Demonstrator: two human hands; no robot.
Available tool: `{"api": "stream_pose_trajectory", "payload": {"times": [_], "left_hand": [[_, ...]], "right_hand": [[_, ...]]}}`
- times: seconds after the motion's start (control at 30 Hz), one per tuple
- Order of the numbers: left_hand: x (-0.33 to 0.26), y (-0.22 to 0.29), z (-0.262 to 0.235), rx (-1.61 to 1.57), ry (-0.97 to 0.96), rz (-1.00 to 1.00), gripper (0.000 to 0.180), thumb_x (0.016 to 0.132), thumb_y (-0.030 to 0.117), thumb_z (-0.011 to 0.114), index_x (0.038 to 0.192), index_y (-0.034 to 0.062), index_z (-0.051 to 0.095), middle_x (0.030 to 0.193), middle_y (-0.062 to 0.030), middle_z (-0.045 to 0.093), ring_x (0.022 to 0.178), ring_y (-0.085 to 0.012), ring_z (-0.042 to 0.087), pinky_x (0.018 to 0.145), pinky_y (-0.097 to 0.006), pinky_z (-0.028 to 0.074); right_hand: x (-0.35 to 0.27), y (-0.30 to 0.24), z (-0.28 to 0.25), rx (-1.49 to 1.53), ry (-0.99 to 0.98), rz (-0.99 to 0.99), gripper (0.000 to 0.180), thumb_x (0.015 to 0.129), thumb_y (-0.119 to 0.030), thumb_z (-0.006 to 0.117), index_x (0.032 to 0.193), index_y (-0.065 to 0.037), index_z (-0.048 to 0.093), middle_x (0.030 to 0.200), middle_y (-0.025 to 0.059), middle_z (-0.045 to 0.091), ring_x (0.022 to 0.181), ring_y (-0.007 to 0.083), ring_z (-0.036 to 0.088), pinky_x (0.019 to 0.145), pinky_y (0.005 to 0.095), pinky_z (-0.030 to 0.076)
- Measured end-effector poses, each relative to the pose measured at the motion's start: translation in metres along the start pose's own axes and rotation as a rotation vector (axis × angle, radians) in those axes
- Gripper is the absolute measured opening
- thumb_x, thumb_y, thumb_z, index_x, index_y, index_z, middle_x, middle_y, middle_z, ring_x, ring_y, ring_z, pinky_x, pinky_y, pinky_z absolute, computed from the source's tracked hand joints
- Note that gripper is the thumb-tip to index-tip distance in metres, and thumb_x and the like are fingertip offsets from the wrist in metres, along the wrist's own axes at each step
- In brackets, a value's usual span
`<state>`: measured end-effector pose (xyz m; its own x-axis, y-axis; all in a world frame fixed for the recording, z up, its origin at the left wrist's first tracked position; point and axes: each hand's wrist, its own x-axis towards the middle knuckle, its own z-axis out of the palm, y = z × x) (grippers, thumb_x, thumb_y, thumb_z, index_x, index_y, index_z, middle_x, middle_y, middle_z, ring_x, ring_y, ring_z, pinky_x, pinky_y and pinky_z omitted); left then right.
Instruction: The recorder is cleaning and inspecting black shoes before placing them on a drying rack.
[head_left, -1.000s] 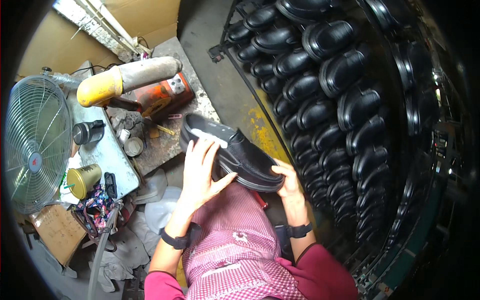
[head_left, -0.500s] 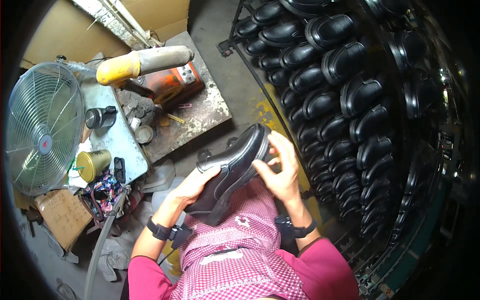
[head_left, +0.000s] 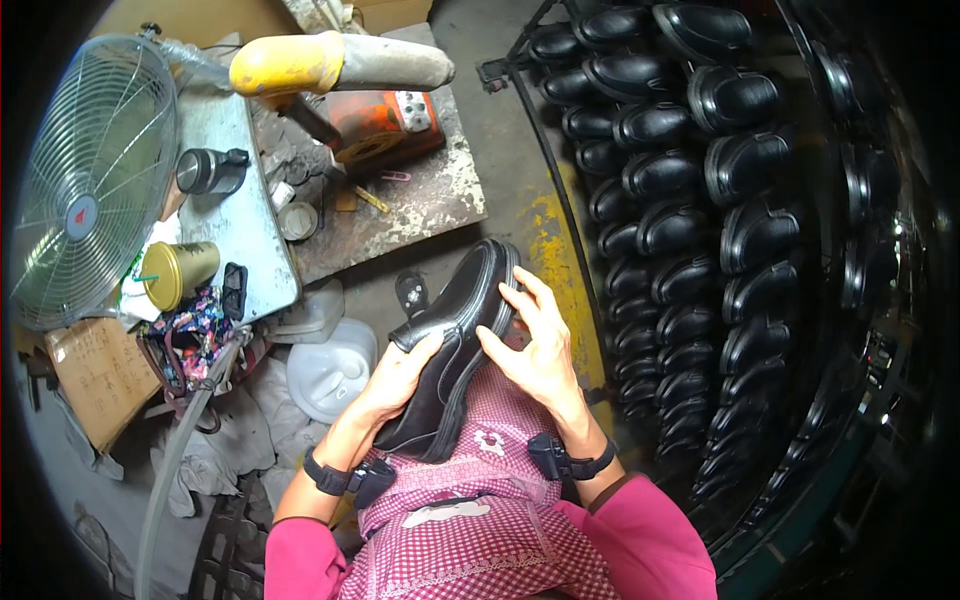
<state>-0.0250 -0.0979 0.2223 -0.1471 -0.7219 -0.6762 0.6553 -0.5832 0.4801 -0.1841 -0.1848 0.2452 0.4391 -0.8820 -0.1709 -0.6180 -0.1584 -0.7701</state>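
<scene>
A black leather shoe (head_left: 448, 345) is held over my lap, toe pointing up and to the right, heel toward the pink checked apron. My left hand (head_left: 395, 382) grips it around the opening and side, thumb over the upper edge, other fingers hidden behind the shoe. At the toe, my right hand (head_left: 532, 345) has its fingers apart. Its fingertips touch or nearly touch the sole edge, and its thumb points at the side of the shoe near the welt. Both wrists wear black straps with small dark boxes.
Racks of black shoes (head_left: 680, 230) fill the right side. At upper left stands a worn table (head_left: 440, 205) with an orange machine (head_left: 385, 125) and a yellow-grey arm (head_left: 340, 64). A fan (head_left: 90, 190), a mug (head_left: 210, 170), a lidded cup (head_left: 180, 272) and a plastic tub (head_left: 330, 370) are leftward.
The view has shifted, so the tub and a dark slipper on the floor show more. My right thumb and fingers have moved down slightly along the shoe's toe; the left hand keeps its grip.
</scene>
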Motion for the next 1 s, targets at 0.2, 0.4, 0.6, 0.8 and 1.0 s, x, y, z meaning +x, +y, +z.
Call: {"api": "stream_pose_trajectory", "payload": {"times": [0.2,0.4,0.6,0.8,1.0], "left_hand": [[-0.005,-0.008,-0.01,-0.144,0.045,0.04,0.034,0.089,0.014,0.044,0.12,0.0,0.043,0.111,-0.0089,0.052,0.1,-0.0145,0.051,0.084,-0.026,0.043],[-0.01,-0.016,-0.02,-0.227,0.09,0.095,0.034,0.089,0.012,0.045,0.12,-0.0006,0.042,0.11,-0.0097,0.052,0.099,-0.0152,0.051,0.084,-0.026,0.044],[-0.017,-0.015,-0.025,-0.311,0.114,0.093,0.037,0.088,0.011,0.045,0.123,0.0001,0.037,0.112,-0.0111,0.05,0.1,-0.0161,0.051,0.083,-0.026,0.044],[-0.018,-0.02,-0.029,-0.377,0.208,0.127,0.029,0.087,0.011,0.046,0.11,-0.004,0.049,0.102,-0.0112,0.057,0.089,-0.0167,0.057,0.077,-0.026,0.047],[-0.021,-0.02,-0.034,-0.393,0.184,0.123,0.029,0.087,0.013,0.045,0.111,-0.0035,0.049,0.103,-0.0114,0.057,0.089,-0.0165,0.057,0.078,-0.027,0.047]], "right_hand": [[0.007,-0.002,0.013,-0.006,-0.068,-0.013,0.05,0.061,-0.019,0.073,0.103,0.001,0.055,0.118,0.0187,0.044,0.101,0.0318,0.05,0.084,0.0356,0.042],[0.01,-0.006,0.026,0.018,-0.142,-0.034,0.052,0.061,-0.018,0.073,0.105,0.001,0.055,0.12,0.0186,0.043,0.104,0.0317,0.048,0.086,0.036,0.041],[0.012,-0.005,0.035,0.076,-0.183,-0.055,0.051,0.061,-0.017,0.073,0.105,0.001,0.054,0.121,0.0185,0.042,0.105,0.0315,0.048,0.087,0.0365,0.041],[0.015,-0.011,0.042,0.028,-0.183,-0.11,0.05,0.061,-0.016,0.072,0.105,0.0,0.055,0.119,0.0178,0.044,0.106,0.0315,0.047,0.087,0.0374,0.04],[0.015,-0.015,0.044,-0.002,-0.216,-0.112,0.051,0.061,-0.018,0.073,0.106,0.0,0.055,0.12,0.018,0.043,0.106,0.0323,0.046,0.087,0.038,0.04]]}}
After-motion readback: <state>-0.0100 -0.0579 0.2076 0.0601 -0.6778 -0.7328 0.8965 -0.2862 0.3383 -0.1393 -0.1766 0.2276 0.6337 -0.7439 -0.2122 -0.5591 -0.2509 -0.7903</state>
